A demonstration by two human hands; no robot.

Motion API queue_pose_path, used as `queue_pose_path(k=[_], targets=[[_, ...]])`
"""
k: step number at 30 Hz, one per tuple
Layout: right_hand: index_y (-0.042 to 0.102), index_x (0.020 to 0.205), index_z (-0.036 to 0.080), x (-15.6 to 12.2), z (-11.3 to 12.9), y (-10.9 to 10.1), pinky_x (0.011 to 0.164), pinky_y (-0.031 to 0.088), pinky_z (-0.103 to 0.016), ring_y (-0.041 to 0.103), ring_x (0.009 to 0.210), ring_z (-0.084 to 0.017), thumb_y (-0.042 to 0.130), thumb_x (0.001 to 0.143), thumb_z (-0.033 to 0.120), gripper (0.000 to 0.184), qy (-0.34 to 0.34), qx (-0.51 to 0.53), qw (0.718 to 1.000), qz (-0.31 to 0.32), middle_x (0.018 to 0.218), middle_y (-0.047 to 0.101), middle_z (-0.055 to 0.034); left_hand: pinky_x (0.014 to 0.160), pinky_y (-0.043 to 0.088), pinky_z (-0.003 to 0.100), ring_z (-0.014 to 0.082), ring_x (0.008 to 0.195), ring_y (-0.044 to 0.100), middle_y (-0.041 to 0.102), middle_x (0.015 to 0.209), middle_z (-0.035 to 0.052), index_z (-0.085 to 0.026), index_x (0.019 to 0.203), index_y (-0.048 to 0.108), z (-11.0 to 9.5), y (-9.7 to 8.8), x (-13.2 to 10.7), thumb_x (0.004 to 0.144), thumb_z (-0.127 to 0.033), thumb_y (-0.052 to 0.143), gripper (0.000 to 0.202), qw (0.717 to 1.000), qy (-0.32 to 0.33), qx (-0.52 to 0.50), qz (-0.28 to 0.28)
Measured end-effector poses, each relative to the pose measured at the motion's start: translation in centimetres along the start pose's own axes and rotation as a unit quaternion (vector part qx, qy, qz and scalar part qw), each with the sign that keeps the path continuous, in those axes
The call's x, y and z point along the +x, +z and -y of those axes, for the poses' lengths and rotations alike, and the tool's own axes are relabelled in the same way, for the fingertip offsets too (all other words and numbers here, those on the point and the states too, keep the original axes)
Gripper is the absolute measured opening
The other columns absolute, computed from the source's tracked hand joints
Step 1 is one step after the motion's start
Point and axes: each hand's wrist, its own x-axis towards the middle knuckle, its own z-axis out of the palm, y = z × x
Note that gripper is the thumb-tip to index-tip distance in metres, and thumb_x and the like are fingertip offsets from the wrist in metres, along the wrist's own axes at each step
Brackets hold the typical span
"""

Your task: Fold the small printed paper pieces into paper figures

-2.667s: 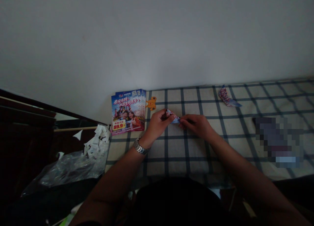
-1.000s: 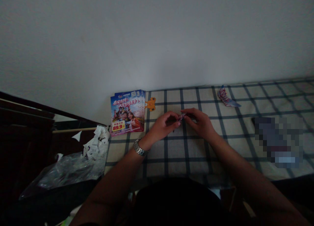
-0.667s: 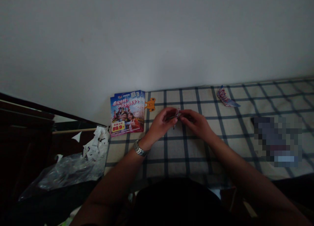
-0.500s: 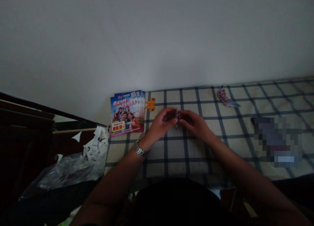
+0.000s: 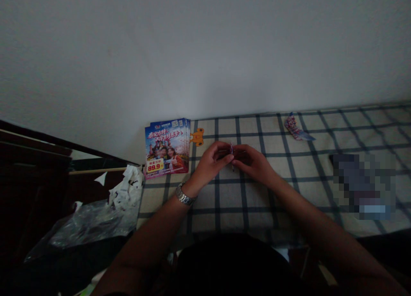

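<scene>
Above the checked cloth, my left hand (image 5: pixel 214 160) and my right hand (image 5: pixel 251 162) meet fingertip to fingertip. Between them is a small folded paper (image 5: pixel 231 149), seen nearly edge-on, dark with whitish and purplish print. The thumbs and fingers of both hands pinch it, and much of it is hidden behind them. A stack of printed flyers (image 5: pixel 167 148) lies to the left of my left hand. Further off to the right rests a folded piece of printed paper (image 5: pixel 296 128) in blue, red and white, narrowing to a point.
The checked tablecloth (image 5: pixel 260 210) covers a table against a pale wall (image 5: pixel 224 52). An orange bear-shaped piece (image 5: pixel 197 137) sits beside the flyers. A pixelated dark object (image 5: pixel 356 176) lies at right. Crumpled paper (image 5: pixel 126 187) and a clear plastic bag (image 5: pixel 90 223) are at left.
Both hands stay in nearly the same place. The fingertips and thumbs have shifted slightly on the folded paper, and its angle differs a little.
</scene>
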Motion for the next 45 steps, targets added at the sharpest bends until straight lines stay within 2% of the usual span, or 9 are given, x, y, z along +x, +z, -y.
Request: queue_pose_path(k=[19, 25, 29, 32, 38, 42, 45], targets=[[0.060, 0.131, 0.027, 0.0, -0.1, -0.5, 0.090, 0.063, -0.040, 0.073, 0.102, -0.022, 0.067, 0.098, 0.037, 0.035, 0.010, -0.015, 1.000, 0.000, 0.114, 0.072, -0.0065, 0.107, 0.056, 0.039, 0.0228, 0.117, 0.070, 0.070, 0.121, 0.0100, -0.019, 0.118, 0.065, -0.4, -0.3, 0.2, 0.093, -0.044, 0.077, 0.037, 0.999, 0.009, 0.030, 0.006], [0.057, 0.133, 0.026, -0.1, -0.2, -0.7, 0.074, 0.063, -0.033, 0.074, 0.080, -0.018, 0.064, 0.099, 0.037, 0.036, 0.034, 0.024, 0.999, 0.003, 0.103, 0.074, -0.0040, 0.107, 0.056, 0.038, 0.0219, 0.117, 0.070, 0.071, 0.122, 0.0103, -0.019, 0.119, 0.067, -0.2, -0.5, 0.2, 0.094, -0.041, 0.076, 0.034, 0.999, 0.013, 0.027, 0.014], [0.056, 0.132, 0.025, -0.1, 0.1, -0.7, 0.070, 0.062, -0.031, 0.073, 0.073, -0.016, 0.063, 0.100, 0.037, 0.035, 0.048, 0.023, 0.999, 0.007, 0.096, 0.074, -0.0022, 0.108, 0.055, 0.038, 0.0214, 0.118, 0.069, 0.071, 0.124, 0.0107, -0.020, 0.121, 0.067, -0.1, -0.5, 0.0, 0.096, -0.037, 0.074, 0.031, 0.999, 0.010, 0.025, 0.024], [0.056, 0.132, 0.025, 0.0, -0.1, -0.8, 0.070, 0.061, -0.031, 0.073, 0.074, -0.016, 0.062, 0.101, 0.039, 0.035, 0.052, 0.023, 0.998, 0.016, 0.093, 0.074, -0.0016, 0.107, 0.055, 0.038, 0.0214, 0.119, 0.069, 0.072, 0.125, 0.0106, -0.020, 0.123, 0.067, -0.2, -0.7, -0.1, 0.097, -0.037, 0.073, 0.031, 0.999, 0.012, 0.031, 0.034], [0.057, 0.133, 0.026, 0.2, 0.0, -0.8, 0.075, 0.064, -0.035, 0.074, 0.080, -0.018, 0.066, 0.099, 0.043, 0.039, 0.056, 0.092, 0.994, 0.016, 0.097, 0.074, -0.0030, 0.106, 0.056, 0.039, 0.0219, 0.117, 0.069, 0.071, 0.127, 0.0114, -0.021, 0.125, 0.068, -0.6, -1.0, 0.0, 0.100, -0.039, 0.069, 0.031, 0.997, 0.022, 0.060, 0.051], [0.058, 0.130, 0.026, 0.3, 0.4, -0.7, 0.078, 0.066, -0.036, 0.074, 0.081, -0.018, 0.068, 0.097, 0.045, 0.040, 0.065, 0.125, 0.990, 0.015, 0.100, 0.075, -0.0034, 0.111, 0.053, 0.040, 0.0222, 0.125, 0.065, 0.067, 0.132, 0.0114, -0.022, 0.126, 0.069, -0.7, -1.1, 0.1, 0.102, -0.036, 0.066, 0.028, 0.995, 0.051, 0.071, 0.050], [0.059, 0.126, 0.026, 0.3, 0.4, -0.6, 0.077, 0.066, -0.036, 0.074, 0.085, -0.018, 0.070, 0.096, 0.047, 0.038, 0.067, 0.144, 0.987, 0.004, 0.103, 0.075, -0.0042, 0.113, 0.052, 0.041, 0.0223, 0.126, 0.065, 0.066, 0.133, 0.0113, -0.024, 0.130, 0.067, -0.5, -1.2, 0.0, 0.102, -0.034, 0.065, 0.030, 0.995, 0.042, 0.062, 0.065]])
